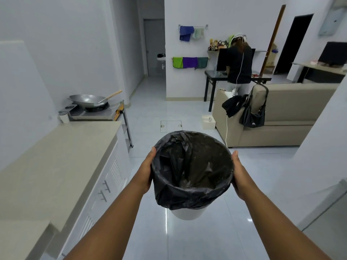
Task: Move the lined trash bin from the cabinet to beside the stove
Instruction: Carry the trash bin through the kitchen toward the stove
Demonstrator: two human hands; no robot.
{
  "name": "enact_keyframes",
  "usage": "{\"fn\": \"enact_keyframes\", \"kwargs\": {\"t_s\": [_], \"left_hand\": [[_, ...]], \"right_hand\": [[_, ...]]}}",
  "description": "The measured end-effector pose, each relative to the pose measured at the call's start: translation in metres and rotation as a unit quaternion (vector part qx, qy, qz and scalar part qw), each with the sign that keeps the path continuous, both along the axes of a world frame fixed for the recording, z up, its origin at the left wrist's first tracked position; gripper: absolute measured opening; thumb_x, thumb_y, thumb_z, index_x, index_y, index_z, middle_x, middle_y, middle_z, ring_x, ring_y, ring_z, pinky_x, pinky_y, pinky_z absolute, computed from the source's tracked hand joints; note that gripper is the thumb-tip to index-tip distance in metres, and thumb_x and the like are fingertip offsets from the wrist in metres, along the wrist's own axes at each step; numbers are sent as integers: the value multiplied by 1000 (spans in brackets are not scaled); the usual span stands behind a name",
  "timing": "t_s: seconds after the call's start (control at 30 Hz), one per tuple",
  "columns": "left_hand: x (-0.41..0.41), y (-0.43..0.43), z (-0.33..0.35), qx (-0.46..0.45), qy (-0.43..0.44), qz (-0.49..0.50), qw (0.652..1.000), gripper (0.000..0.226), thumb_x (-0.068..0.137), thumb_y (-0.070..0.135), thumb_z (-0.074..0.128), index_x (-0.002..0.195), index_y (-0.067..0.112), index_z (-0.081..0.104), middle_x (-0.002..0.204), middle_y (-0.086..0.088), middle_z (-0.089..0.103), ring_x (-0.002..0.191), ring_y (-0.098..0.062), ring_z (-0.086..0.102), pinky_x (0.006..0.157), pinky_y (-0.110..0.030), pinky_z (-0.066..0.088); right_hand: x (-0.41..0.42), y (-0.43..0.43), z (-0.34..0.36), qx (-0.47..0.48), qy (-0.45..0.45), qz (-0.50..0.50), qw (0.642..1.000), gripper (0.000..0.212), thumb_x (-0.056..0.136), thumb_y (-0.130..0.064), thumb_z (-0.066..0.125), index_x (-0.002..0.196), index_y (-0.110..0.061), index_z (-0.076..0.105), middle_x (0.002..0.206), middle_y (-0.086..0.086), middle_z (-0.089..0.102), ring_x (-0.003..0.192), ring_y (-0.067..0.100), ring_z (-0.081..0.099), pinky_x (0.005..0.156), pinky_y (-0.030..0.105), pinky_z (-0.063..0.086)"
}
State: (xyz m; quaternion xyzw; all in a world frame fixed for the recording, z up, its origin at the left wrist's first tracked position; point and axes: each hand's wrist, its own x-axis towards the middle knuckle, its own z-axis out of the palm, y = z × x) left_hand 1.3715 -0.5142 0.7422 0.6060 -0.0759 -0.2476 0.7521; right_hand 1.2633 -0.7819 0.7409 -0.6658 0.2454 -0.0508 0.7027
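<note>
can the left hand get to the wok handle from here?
Probably not as things stand: the left hand is clamped on the trash bin, and the wok sits well ahead on the stove.

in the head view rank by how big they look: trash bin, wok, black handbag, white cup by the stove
1. trash bin, inflated by being nearest the camera
2. wok
3. black handbag, close to the wok, so that order is unsure
4. white cup

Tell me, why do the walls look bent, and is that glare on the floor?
Head view: the wide-angle lens bows the walls and counter near the edges; pale streaks of light reflect off the glossy floor below the bin; lighting is cool and even, and both hands look sharp.
</note>
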Motion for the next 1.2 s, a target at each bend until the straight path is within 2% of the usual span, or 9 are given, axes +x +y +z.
{"fn": "enact_keyframes", "kwargs": {"t_s": [0.1, 0.2, 0.4, 0.53, 0.63, 0.9, 1.2], "left_hand": [[47, -22, -7, 5, 5, 1, 1000, 79, 79, 75, 47, 140, 27, 59, 140, -4, 65, 131, -26, 57, 119, -49, 35], [97, -50, -15, 1, 4, 9, 1000, 71, 87, 72, 44, 141, 27, 59, 140, -3, 65, 132, -26, 57, 120, -50, 34], [189, -114, -10, 5, -7, 27, 1000, 91, 68, 83, 54, 142, 29, 58, 141, -3, 65, 132, -27, 57, 119, -52, 35], [248, -155, -7, -6, -7, 37, 999, 89, 72, 79, 52, 142, 26, 57, 142, -5, 64, 132, -28, 57, 119, -52, 35], [282, -181, -7, -7, -5, 47, 999, 86, 75, 77, 48, 143, 25, 56, 142, -6, 63, 132, -28, 56, 119, -52, 35], [396, -224, -17, -20, 4, 50, 999, 87, 70, 80, 53, 140, 27, 60, 139, -4, 66, 132, -28, 57, 119, -52, 35], [572, -272, -14, -51, 2, 16, 999, 80, 77, 74, 49, 137, 24, 63, 134, -4, 70, 129, -26, 60, 117, -50, 39]], "right_hand": [[48, -23, -5, 6, 4, 10, 1000, 91, 76, -83, 20, 145, -28, 44, 152, 8, 45, 140, 30, 39, 115, 45, 31], [101, -51, -10, 6, 6, 12, 1000, 90, 77, -82, 20, 146, -29, 42, 152, 8, 43, 141, 30, 38, 115, 45, 30], [203, -119, -6, 3, 8, 35, 999, 99, 69, -87, 23, 148, -30, 40, 154, 7, 42, 141, 30, 37, 117, 48, 27], [263, -162, 2, -3, -4, 43, 999, 95, 71, -81, 21, 149, -29, 36, 155, 8, 39, 142, 32, 35, 116, 47, 28], [304, -187, 3, -2, 1, 51, 999, 97, 70, -84, 23, 149, -30, 38, 155, 6, 41, 141, 31, 37, 116, 48, 28], [419, -233, -3, 5, -6, 58, 998, 92, 74, -82, 23, 147, -29, 41, 153, 7, 43, 141, 30, 38, 117, 48, 28], [586, -282, 1, -7, 1, 48, 999, 84, 81, -78, 21, 149, -30, 38, 153, 5, 42, 140, 29, 39, 116, 46, 29]]}}
